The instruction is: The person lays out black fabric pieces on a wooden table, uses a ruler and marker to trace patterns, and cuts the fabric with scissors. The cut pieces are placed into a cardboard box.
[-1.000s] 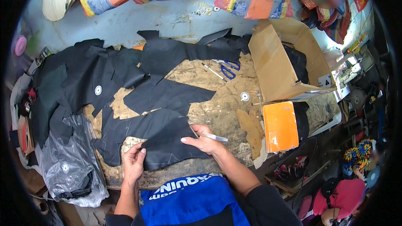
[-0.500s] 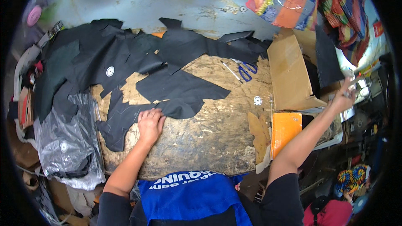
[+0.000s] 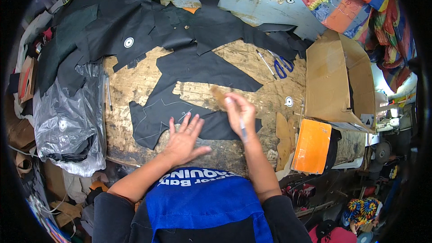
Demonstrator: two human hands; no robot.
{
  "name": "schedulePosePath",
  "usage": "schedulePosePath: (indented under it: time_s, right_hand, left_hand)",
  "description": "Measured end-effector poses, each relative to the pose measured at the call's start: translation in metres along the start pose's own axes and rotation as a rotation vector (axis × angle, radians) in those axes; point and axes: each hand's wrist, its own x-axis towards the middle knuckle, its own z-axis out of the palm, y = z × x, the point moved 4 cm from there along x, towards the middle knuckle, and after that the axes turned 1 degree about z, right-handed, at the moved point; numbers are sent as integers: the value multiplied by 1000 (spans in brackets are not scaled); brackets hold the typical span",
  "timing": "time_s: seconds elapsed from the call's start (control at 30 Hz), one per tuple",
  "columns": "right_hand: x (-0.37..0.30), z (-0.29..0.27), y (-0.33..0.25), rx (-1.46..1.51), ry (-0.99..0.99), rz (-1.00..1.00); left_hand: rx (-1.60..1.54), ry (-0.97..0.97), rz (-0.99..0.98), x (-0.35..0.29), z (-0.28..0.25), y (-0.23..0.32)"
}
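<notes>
Black leather piece (image 3: pixel 180 117) lies mid-surface; my left hand (image 3: pixel 184 137) presses flat on it, fingers spread, pinning it. Right hand (image 3: pixel 238 112), at 3 o'clock, grips pen (image 3: pixel 243 130) & tan template (image 3: pixel 219 95).

The worn chipboard worktop (image 3: pixel 252 103) carries black cut fabric pieces (image 3: pixel 198 72), blue-handled scissors (image 3: pixel 282 65), a pen (image 3: pixel 265 64), a slim metal tool (image 3: pixel 108 91), a cardboard box (image 3: pixel 335 81), an orange book (image 3: pixel 311 146) and a clear plastic bag (image 3: pixel 67 121).
</notes>
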Motion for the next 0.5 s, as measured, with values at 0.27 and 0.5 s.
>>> schedulePosePath:
  time_s: [0.27,0.5]
  right_hand:
    - [-21,23,15,-367,-188,-284]
    - [-8,-6,42,-28,118,48]
  left_hand:
    - [-166,416,-122,-17,-15,-25]
    - [-142,286,320,12,-1,22]
